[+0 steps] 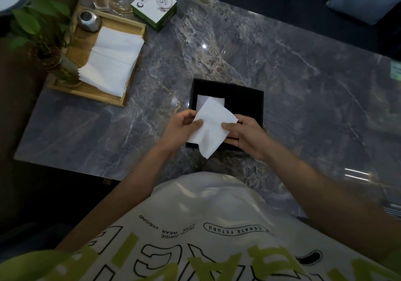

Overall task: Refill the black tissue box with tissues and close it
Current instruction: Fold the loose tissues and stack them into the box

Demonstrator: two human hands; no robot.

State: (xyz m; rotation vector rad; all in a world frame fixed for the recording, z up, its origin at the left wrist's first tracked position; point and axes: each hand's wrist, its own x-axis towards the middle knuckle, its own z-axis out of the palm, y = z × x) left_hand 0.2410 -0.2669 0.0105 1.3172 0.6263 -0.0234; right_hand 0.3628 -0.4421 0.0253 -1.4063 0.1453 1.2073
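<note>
Now: tissue (pixel 213 126) pinched by left hand (pixel 182 126) and right hand (pixel 245 137), just above open box (pixel 245 98); cavity at twelve o'clock from fingers.

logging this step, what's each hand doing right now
Left hand: closed on the left edge of the tissue, held over the black box.
Right hand: closed on the same tissue's right edge.

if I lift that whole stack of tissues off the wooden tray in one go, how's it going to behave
Probably floppy: the single tissue held between both hands already sags at its free corner. The stack of tissues looks loose, its edges fanned unevenly, so sheets may slide apart. Likely very light; support it from beneath.
</note>
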